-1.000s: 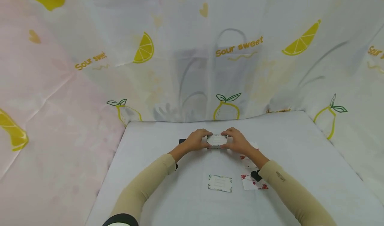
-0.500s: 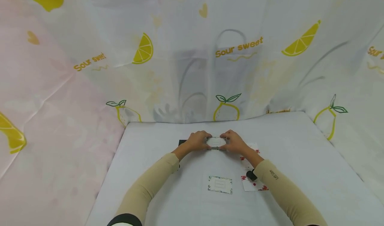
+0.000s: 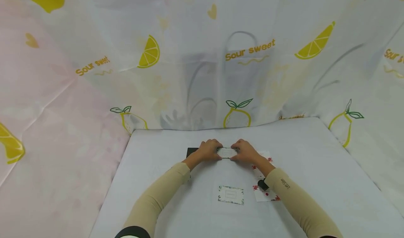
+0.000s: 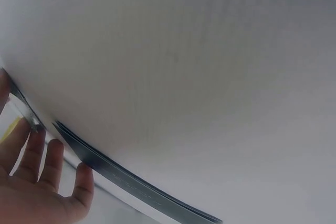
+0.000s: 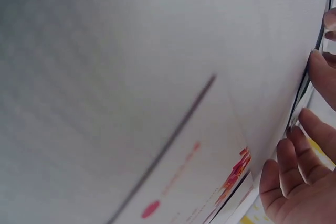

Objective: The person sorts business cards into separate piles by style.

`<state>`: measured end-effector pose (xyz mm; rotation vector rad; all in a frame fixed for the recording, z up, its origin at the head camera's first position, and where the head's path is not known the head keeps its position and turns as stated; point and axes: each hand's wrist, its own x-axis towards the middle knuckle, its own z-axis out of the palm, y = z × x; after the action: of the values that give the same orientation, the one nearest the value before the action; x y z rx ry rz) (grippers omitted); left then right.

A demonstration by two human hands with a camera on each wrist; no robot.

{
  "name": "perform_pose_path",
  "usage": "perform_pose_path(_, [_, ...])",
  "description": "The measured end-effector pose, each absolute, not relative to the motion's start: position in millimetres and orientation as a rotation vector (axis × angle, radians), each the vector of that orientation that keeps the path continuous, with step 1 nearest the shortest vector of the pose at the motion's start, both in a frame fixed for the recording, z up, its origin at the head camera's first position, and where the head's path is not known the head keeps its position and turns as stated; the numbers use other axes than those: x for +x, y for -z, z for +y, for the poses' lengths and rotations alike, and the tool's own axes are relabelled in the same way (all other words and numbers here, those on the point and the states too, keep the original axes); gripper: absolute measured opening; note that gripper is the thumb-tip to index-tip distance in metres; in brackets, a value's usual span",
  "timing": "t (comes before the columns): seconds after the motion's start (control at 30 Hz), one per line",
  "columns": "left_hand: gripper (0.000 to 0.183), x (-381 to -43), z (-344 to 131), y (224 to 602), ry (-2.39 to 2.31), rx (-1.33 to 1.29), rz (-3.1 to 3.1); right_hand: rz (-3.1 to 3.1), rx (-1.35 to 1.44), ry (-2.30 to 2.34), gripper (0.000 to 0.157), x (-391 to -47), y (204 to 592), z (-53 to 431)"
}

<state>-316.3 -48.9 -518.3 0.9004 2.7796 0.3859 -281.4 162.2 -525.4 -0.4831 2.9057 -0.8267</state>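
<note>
In the head view a white card (image 3: 227, 153) with a leafy border lies level low over the far middle of the table. My left hand (image 3: 209, 151) pinches its left edge and my right hand (image 3: 246, 151) pinches its right edge, thumbs nearest me. Whether the card touches the table is hard to tell. Partly behind my left wrist is a flat black item (image 3: 191, 151); it shows as a dark layered edge (image 4: 131, 184) in the left wrist view. A matching leafy-bordered card (image 3: 231, 195) lies nearer to me.
White cards with red floral corners lie to the right, one far card (image 3: 266, 156) and one near card (image 3: 263, 194), partly covered by my right arm. A white cloth covers the table (image 3: 157, 146). A lemon-printed curtain (image 3: 176, 90) hangs along the back edge.
Both hands have come down slightly toward the table with the card. The front edge seen below it earlier has thinned from view. The other cards have stayed put.
</note>
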Motion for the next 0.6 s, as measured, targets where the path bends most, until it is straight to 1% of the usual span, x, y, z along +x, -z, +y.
perform_pose_path(0.6, [0.054,-314.5,-50.3,514.7,-0.384,0.818,2.74,2.879,-0.425,0.769,0.052,-282.6,523.5,159.6])
